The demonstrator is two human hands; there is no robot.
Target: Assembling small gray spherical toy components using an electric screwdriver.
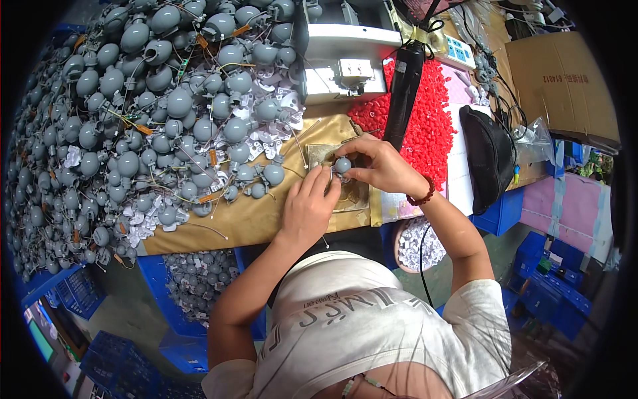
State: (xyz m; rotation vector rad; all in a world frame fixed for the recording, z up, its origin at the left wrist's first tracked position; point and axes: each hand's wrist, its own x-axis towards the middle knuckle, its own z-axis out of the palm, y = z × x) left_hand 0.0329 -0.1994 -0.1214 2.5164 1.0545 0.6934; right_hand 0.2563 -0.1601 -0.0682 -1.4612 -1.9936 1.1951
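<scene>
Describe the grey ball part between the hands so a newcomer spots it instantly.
Right of the heap of grey parts, find the right hand, wearing a bead bracelet. The grey ball part sits at its fingertips, apart from the heap.

Left hand (308,206): back uppermost, fingers slightly bent, pointing far. Right hand (389,167): thumb and forefinger pinched, just beside the left. Left forearm (262,269) slants far right; right forearm (455,229), far left. Both bare.
</scene>
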